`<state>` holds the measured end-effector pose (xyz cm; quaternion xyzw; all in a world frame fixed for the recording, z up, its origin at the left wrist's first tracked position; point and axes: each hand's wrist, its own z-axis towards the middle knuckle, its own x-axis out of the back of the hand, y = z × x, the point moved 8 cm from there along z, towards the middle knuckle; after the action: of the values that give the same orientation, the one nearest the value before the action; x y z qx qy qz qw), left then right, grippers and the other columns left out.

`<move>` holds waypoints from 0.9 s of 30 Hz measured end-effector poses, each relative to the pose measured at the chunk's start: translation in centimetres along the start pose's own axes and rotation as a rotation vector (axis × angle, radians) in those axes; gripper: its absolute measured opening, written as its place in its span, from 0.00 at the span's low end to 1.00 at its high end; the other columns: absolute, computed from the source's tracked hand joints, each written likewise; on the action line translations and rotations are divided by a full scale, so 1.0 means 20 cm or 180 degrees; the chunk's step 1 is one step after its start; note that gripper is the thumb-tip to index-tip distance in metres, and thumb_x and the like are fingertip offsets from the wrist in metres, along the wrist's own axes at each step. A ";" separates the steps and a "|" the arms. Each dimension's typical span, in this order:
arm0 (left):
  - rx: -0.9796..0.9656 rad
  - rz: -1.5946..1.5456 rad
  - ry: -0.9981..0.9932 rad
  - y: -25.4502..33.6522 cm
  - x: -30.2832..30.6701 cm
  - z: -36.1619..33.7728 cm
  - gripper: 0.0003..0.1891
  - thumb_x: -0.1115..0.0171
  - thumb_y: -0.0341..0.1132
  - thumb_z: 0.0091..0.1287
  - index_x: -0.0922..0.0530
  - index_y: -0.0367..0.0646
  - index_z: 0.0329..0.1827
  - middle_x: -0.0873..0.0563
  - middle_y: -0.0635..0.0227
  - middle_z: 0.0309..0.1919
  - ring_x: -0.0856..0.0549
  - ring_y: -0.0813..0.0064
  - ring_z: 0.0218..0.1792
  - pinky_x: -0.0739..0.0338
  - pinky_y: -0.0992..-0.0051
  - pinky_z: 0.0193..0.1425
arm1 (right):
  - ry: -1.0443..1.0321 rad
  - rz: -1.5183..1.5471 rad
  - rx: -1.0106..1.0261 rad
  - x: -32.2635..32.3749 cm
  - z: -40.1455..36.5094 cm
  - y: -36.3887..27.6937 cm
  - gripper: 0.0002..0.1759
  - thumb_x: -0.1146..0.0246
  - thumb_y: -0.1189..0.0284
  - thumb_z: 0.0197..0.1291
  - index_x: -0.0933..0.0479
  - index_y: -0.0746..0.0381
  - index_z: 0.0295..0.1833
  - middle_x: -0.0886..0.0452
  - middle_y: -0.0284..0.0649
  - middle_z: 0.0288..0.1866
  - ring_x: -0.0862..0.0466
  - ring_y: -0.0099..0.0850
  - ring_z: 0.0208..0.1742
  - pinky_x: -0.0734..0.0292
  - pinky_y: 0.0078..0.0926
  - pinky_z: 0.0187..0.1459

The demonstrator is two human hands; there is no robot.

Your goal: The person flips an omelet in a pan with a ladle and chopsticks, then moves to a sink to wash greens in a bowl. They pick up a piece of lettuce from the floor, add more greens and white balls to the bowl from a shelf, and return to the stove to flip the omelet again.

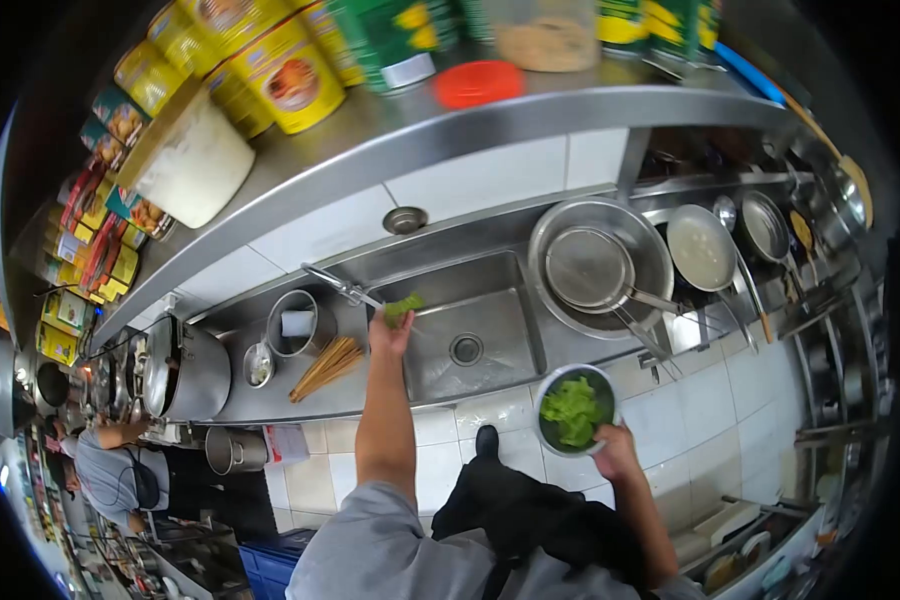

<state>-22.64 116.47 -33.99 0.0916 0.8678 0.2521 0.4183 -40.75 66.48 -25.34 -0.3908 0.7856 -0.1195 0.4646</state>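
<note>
Under the faucet [342,287] at the sink's left side, my left hand [391,335] holds a green lettuce leaf [402,306], its fingers closed round the base. My right hand [618,450] grips the rim of a metal bowl [543,425] in front of the counter. Green lettuce leaves [574,408] lie inside that bowl. The steel sink basin [470,375] is wet, with a round drain [466,348] in its floor. Just left of my left hand, a bundle of wooden sticks [327,369] rests on the counter.
A large pan [560,290] with strainers stands right of the sink. Pots [198,372] and a small bowl [258,364] are on the left. Above runs a shelf edge [490,127] with cans [288,78] and a red lid [478,84]. Another person [115,470] stands at far left.
</note>
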 end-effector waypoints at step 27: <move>-0.1802 0.6528 -0.1865 0.31 -0.34 -0.23 0.17 0.38 0.24 0.53 0.18 0.44 0.47 0.17 0.47 0.46 0.21 0.47 0.56 0.27 0.56 0.62 | -0.0725 -0.1003 -0.1300 -1.48 1.24 1.03 0.39 0.51 0.87 0.42 0.38 0.59 0.66 0.27 0.54 0.57 0.20 0.58 0.53 0.22 0.71 0.50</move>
<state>-22.15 117.55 -23.83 0.7252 0.1582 0.6377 0.2060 -22.91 106.03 -31.37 -0.6046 0.6657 0.0152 0.4372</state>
